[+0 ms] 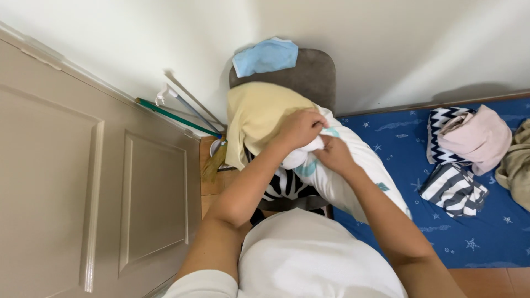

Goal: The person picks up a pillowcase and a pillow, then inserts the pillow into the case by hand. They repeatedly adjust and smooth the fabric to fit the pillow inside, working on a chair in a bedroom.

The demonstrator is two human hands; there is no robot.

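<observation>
My left hand [301,128] and my right hand [334,154] both grip a white garment with teal marks [361,165], bunched between them over a chair. The garment hangs down to the right, over the edge of a blue bed. Under my hands a pale yellow cloth [256,116] drapes the grey chair [314,72]. A black-and-white striped cloth [284,185] lies on the chair seat below. A light blue cloth [265,56] rests on top of the chair back.
A beige door [83,182] stands at the left. Broom and mop handles [182,113] lean in the corner. The blue star-patterned bed sheet [486,232] holds a pink garment [480,138], zigzag and striped cloths [452,187] and an olive cloth [516,165].
</observation>
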